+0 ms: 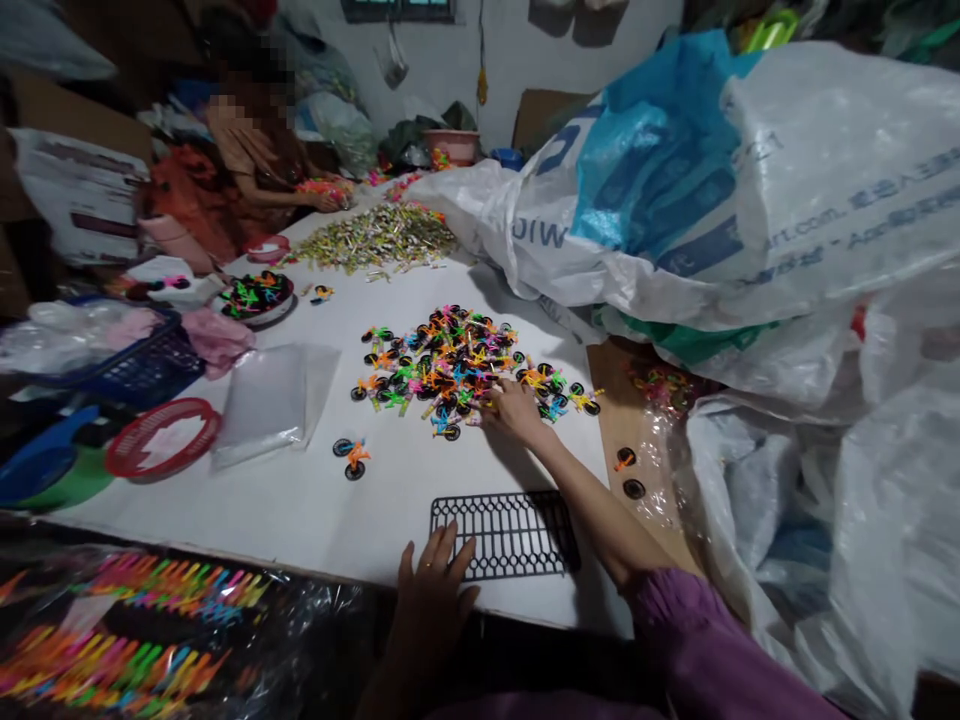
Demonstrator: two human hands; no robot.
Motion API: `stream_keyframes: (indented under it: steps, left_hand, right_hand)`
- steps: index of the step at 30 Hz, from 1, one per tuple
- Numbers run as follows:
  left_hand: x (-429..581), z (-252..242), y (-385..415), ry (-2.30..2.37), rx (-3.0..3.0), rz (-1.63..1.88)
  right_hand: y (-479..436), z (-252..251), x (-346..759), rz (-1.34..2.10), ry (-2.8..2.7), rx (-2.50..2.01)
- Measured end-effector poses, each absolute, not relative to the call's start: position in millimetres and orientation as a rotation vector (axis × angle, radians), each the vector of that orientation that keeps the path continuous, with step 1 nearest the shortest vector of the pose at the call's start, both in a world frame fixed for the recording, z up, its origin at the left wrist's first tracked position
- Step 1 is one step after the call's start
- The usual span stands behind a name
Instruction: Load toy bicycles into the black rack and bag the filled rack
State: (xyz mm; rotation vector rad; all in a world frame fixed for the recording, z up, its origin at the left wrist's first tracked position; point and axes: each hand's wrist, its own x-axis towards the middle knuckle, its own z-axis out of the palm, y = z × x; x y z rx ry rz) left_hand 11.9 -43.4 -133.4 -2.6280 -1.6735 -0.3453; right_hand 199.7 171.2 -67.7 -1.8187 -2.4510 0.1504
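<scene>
My left hand (431, 590) lies flat with fingers spread on the near edge of the white table (300, 500), its fingertips on the left end of a black plastic grid tray (506, 533). My right hand (514, 408) reaches out to a heap of small colourful toy bicycles (450, 365), fingers curled into the heap's near edge; whether it grips one is hidden. A single orange toy bicycle (351, 456) lies apart, left of the tray.
Big white and blue plastic sacks (750, 200) crowd the right side. A clear plastic bag (274, 400), a red basket (161, 435) and a blue basket (142, 365) sit left. Another person (255, 150) works at the far end beside a pile of small parts (379, 235). Packed bicycles (135, 620) lie below.
</scene>
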Motion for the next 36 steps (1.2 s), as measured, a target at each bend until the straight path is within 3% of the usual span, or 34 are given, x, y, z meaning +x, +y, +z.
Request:
stream_keyframes:
  steps: [5,10,19,26,32,36]
  left_hand:
    - [14,-130,-40,-1.69,-2.608,-0.382]
    - [14,-125,-43,-1.696,-2.631,-0.301]
    - [1,-122,-36,-1.806,-2.545,-0.4]
    - [12,-113,-34,-1.896,-2.516,-0.299]
    - [15,-114,-36,-1.859,-2.498,-0.357]
    - [14,-114,-36,-1.853,-2.502,-0.359]
  right_hand:
    - [161,-62,154,0.029,-2.615,-1.576]
    - [158,-78,129,0.048,-2.569,-1.732]
    - [132,-56,157,0.261,-2.48,-1.487]
    - [86,-63,163,0.38,-2.424,-1.723]
    - [61,-61,148,0.99,-1.982,-1.457]
    - [46,-86,133,1.027,-1.901,-1.469]
